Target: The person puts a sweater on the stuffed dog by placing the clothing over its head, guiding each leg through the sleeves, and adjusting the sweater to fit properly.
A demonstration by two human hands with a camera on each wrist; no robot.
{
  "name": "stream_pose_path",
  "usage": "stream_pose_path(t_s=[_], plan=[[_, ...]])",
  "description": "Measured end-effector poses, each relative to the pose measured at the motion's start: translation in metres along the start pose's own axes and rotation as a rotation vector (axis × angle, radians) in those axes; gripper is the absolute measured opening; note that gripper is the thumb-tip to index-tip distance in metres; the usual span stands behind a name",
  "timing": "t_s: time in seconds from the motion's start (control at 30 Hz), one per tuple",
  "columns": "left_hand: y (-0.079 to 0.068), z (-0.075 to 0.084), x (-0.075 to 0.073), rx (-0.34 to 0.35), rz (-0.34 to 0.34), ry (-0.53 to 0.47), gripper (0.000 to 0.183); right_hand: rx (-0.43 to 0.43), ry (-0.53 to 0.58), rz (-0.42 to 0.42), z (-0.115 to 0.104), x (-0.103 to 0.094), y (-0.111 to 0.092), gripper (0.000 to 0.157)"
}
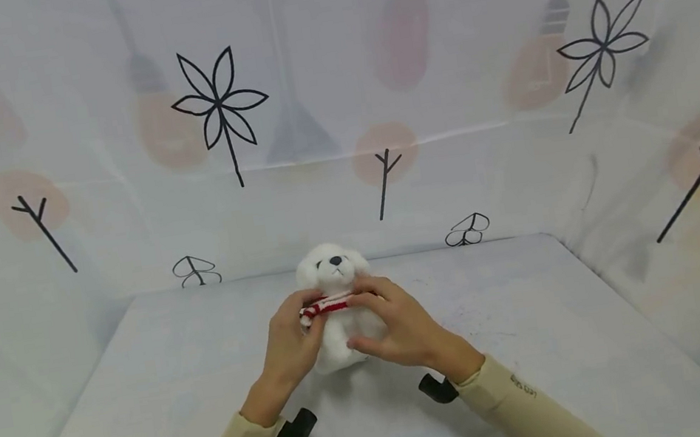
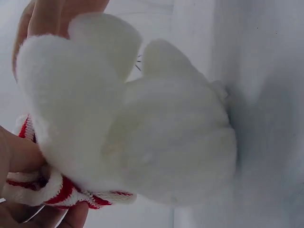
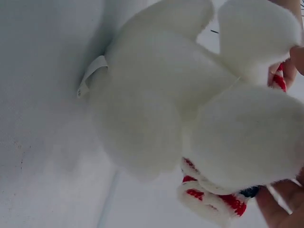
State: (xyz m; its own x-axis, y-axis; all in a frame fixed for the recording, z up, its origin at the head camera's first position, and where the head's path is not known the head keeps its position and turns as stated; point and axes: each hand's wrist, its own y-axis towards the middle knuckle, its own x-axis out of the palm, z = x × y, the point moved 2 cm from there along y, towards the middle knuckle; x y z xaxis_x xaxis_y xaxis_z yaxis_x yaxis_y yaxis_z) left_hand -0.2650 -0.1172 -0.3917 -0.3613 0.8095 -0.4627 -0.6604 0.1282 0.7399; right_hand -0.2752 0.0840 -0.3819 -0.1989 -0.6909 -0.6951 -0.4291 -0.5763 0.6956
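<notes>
A white plush dog [image 1: 335, 340] sits upright on the table, facing the head camera, with a red-and-white knitted scarf [image 1: 333, 304] around its neck. My left hand [image 1: 291, 337] pinches the scarf at the dog's left-hand side in the head view; thumb and fingers bracket its striped fold [image 2: 64, 191] in the left wrist view. Across the chest, my right hand [image 1: 405, 324] lays its fingers over the scarf's other side, the thumb spread apart against the belly. The right wrist view shows these fingers beside a scarf end [image 3: 206, 202] with a dark patch.
The white tabletop [image 1: 177, 377] spreads around the dog. Behind and beside it hang pale cloth walls [image 1: 334, 198] printed with leaves and twigs. Black curved pieces [image 1: 299, 427] stick out near both wrists. A small white label [image 3: 92, 73] projects from the dog's base.
</notes>
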Motion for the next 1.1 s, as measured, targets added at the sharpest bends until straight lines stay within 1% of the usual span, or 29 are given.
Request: stream_pose_path(t_s=[0.1, 0.17, 0.23, 0.3, 0.33, 0.4, 0.5, 0.57, 0.63, 0.77, 0.87, 1.0, 1.1], plan=[[0.000, 0.001, 0.000, -0.027, -0.005, 0.016, 0.025, -0.056, -0.008, 0.023, -0.005, 0.000, -0.001, 0.040], [0.001, 0.001, 0.001, -0.043, -0.008, 0.026, 0.023, -0.089, -0.020, 0.015, -0.009, 0.000, -0.001, 0.038], [0.001, 0.002, 0.000, -0.053, -0.008, 0.040, 0.020, -0.103, -0.030, -0.022, -0.012, 0.002, -0.002, 0.040], [0.001, 0.003, -0.001, -0.061, -0.002, 0.049, 0.017, -0.098, -0.047, -0.069, -0.014, 0.004, -0.003, 0.043], [0.001, 0.004, -0.002, -0.067, 0.000, 0.046, 0.016, -0.092, -0.056, -0.090, -0.015, 0.005, -0.003, 0.044], [0.001, 0.004, -0.004, -0.100, -0.012, 0.006, 0.014, -0.080, -0.066, -0.119, -0.015, 0.007, -0.004, 0.042], [0.000, 0.003, -0.007, -0.163, -0.056, -0.094, 0.014, -0.066, -0.058, -0.123, -0.014, 0.009, -0.004, 0.035], [-0.001, 0.002, -0.008, -0.186, -0.098, -0.151, 0.017, -0.054, -0.033, -0.113, -0.013, 0.010, -0.004, 0.033], [-0.001, 0.003, -0.008, -0.173, -0.139, -0.180, 0.021, -0.038, 0.005, -0.106, -0.012, 0.010, -0.004, 0.035], [0.000, 0.006, -0.010, -0.128, -0.230, -0.207, 0.033, 0.006, 0.082, -0.116, -0.011, 0.010, -0.005, 0.053], [0.001, 0.009, -0.012, -0.139, -0.297, -0.237, 0.042, 0.031, 0.113, -0.141, -0.011, 0.009, -0.005, 0.064], [0.001, 0.010, -0.013, -0.153, -0.343, -0.259, 0.048, 0.040, 0.120, -0.177, -0.010, 0.007, -0.005, 0.064], [0.002, 0.011, -0.013, -0.136, -0.353, -0.259, 0.050, 0.044, 0.109, -0.211, -0.010, 0.005, -0.004, 0.064]])
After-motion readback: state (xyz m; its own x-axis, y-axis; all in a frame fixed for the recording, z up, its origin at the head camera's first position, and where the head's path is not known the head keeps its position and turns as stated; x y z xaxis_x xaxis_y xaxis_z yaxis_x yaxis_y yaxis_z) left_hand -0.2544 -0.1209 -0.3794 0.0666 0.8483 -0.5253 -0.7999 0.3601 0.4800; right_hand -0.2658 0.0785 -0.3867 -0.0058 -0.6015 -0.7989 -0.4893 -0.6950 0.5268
